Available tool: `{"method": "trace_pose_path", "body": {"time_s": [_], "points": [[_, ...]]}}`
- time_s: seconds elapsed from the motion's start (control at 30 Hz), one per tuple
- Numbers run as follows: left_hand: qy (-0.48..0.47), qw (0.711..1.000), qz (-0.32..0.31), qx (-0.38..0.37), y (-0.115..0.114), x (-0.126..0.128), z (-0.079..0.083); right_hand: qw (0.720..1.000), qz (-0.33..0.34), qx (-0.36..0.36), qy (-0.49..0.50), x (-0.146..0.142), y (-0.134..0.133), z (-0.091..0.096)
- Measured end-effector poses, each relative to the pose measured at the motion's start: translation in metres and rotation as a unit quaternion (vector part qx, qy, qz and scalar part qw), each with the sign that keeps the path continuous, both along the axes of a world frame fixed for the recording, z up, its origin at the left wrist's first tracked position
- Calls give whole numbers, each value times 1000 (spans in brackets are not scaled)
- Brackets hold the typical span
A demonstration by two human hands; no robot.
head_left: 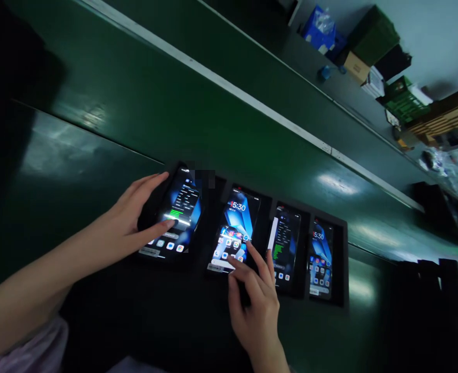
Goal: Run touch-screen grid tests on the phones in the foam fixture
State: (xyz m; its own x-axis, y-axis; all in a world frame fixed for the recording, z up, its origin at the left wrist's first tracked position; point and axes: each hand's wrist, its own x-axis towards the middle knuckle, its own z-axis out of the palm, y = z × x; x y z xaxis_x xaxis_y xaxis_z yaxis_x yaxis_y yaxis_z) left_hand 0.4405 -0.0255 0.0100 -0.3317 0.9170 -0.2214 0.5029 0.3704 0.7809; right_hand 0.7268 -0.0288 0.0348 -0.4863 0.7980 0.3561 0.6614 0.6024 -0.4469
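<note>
Several smartphones lie face up with lit screens in a row of slots in a black tray [345, 259]. My left hand [130, 217] reaches over the leftmost phone [182, 202], thumb on its screen and fingers stretched along its upper left edge. That screen shows lines of text and green bars. My right hand [257, 305] is over the second phone [241, 212], fingers apart, with fingertips at the lower part of its screen, which reads 15:30. A third phone [286, 243] also shows green bars. The rightmost phone [321, 259] shows a home screen.
The tray rests on a dark green table [229, 129] crossed by a pale strip [252, 101]. Beyond it, a far surface carries a blue bin [319, 31], a cardboard box [356, 67] and a green crate [405, 101]. Dark equipment stands at the right edge.
</note>
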Motion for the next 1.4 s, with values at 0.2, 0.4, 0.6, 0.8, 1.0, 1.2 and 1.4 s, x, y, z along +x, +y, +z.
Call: {"method": "trace_pose_path", "body": {"time_s": [0.2, 0.4, 0.6, 0.8, 1.0, 1.2, 1.4], "points": [[-35, 997, 38, -52, 4, 5, 11, 1000, 19, -2, 11, 5, 0, 3], [-50, 995, 72, -57, 8, 9, 15, 1000, 17, -4, -17, 3, 1, 3], [-40, 991, 88, -89, 14, 15, 25, 998, 7, -13, -58, 2, 3, 3], [62, 997, 46, -18, 13, 19, 4, 997, 15, -27, -71, -2, 2, 1], [62, 998, 32, -8, 10, 22, 4, 997, -77, 5, -11, -1, 3, -1], [-3, 995, 74, -73, 16, 18, 17, 997, 23, -10, -69, -4, 3, 2], [90, 995, 32, -4, 10, 22, 1, 997, -71, 7, -22, -4, 1, -3]]}}
